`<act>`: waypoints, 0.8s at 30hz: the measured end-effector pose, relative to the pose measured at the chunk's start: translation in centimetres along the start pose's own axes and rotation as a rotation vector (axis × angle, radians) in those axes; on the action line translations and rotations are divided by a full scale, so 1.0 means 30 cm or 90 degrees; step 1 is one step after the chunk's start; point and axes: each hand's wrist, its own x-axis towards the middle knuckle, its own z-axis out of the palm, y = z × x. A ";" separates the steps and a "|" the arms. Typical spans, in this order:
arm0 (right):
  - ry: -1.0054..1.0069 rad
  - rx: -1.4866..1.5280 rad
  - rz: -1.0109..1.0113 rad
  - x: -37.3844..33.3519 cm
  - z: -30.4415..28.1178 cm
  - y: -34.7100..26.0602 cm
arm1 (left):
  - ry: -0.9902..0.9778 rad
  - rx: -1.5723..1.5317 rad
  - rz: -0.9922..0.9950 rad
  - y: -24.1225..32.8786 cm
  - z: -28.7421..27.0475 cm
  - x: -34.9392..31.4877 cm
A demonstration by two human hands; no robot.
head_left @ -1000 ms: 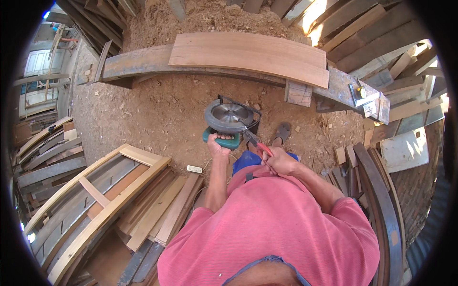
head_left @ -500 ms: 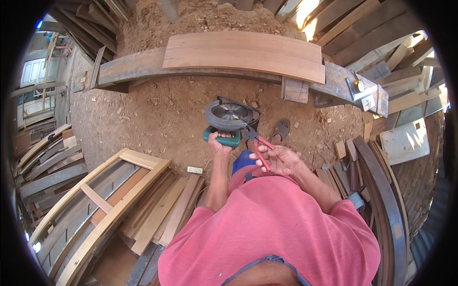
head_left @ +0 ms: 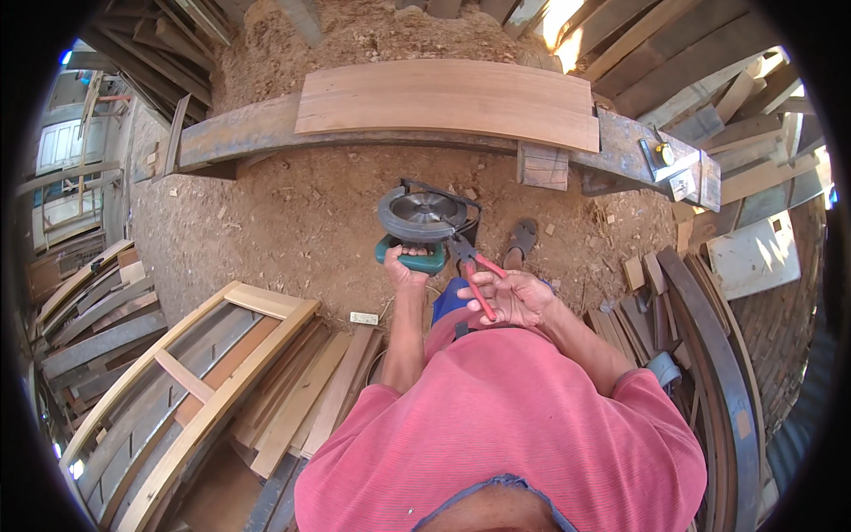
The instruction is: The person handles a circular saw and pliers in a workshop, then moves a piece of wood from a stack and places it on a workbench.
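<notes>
My left hand (head_left: 404, 266) is wrapped round the green handle of a circular saw (head_left: 412, 217), its round blade facing up in front of my waist. In my right hand (head_left: 514, 298) is a pair of pliers (head_left: 480, 272) with red handles. The pliers' dark jaws reach the right side of the saw, close to its base; whether they grip a part there is too small to tell. The saw body hides some of my left fingers.
A wide plank (head_left: 448, 102) lies on a long bench beam (head_left: 235, 133) ahead. A tape measure (head_left: 664, 154) sits at the beam's right end. A wooden frame (head_left: 222, 399) leans over stacked boards at lower left; more boards (head_left: 705, 328) stand at right. A power strip (head_left: 363, 317) lies on the ground.
The view has shifted slightly. Both hands keep hold of the saw and pliers, and the pliers' handles have turned a little closer together.
</notes>
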 end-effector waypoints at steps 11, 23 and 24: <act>0.011 0.014 0.032 -0.026 0.000 -0.034 | -0.003 0.011 -0.011 -0.009 0.009 -0.002; 0.029 -0.008 0.003 -0.025 -0.007 -0.041 | 0.001 0.019 -0.012 -0.011 0.019 0.014; 0.023 0.013 -0.001 -0.020 -0.015 -0.037 | 0.000 0.020 -0.012 -0.012 0.021 0.015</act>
